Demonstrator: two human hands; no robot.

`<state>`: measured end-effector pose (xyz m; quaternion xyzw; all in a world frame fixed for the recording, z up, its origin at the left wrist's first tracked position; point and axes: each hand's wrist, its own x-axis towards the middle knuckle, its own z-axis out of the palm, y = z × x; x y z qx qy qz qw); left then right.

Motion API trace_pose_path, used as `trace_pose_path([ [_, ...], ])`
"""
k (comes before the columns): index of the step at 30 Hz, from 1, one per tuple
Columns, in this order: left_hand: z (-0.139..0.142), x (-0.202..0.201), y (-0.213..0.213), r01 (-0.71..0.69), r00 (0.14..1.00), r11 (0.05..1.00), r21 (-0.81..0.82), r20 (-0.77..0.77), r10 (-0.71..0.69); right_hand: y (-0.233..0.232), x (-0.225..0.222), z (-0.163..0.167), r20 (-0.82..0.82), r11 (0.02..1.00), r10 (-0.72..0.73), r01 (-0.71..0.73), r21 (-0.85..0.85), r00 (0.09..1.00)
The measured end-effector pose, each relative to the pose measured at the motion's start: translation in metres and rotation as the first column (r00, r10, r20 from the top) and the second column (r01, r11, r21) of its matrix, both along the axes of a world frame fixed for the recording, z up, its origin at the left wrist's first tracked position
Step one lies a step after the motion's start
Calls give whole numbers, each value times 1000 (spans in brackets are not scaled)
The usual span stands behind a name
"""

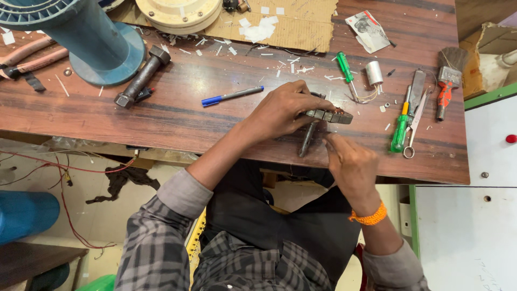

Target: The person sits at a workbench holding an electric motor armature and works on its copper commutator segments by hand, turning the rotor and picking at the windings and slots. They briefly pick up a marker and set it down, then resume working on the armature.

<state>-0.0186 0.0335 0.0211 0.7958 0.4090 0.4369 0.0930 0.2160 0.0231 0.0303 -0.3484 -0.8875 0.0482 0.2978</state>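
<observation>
- My left hand [284, 110] closes around a dark slotted metal ring [329, 116] at the wooden table [177, 116] front edge.
- My right hand [350, 164], fingers pinched narrow, touches just below the ring.
- A green screwdriver [399, 129] lies nearby.

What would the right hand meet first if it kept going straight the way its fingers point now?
The right hand points up and left, toward the slotted metal ring held by the left hand. Its fingertips look nearly at the ring's lower edge, so that comes first, though depth is hard to judge.
</observation>
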Motion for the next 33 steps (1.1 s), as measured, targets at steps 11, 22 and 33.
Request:
trace_pose_path([
  [11, -18, -2, -24, -78, 898, 842, 534, -329, 291, -21, 12, -4, -34, 987, 68, -72, -142, 997],
  [22, -32, 48, -44, -355, 935, 905, 234, 116, 337, -9, 25, 82, -6, 988, 76, -77, -137, 997],
  [33, -40, 85, -43, -184, 520, 881, -435, 717, 463, 63, -34, 67, -93, 905, -73, 26, -425, 993],
])
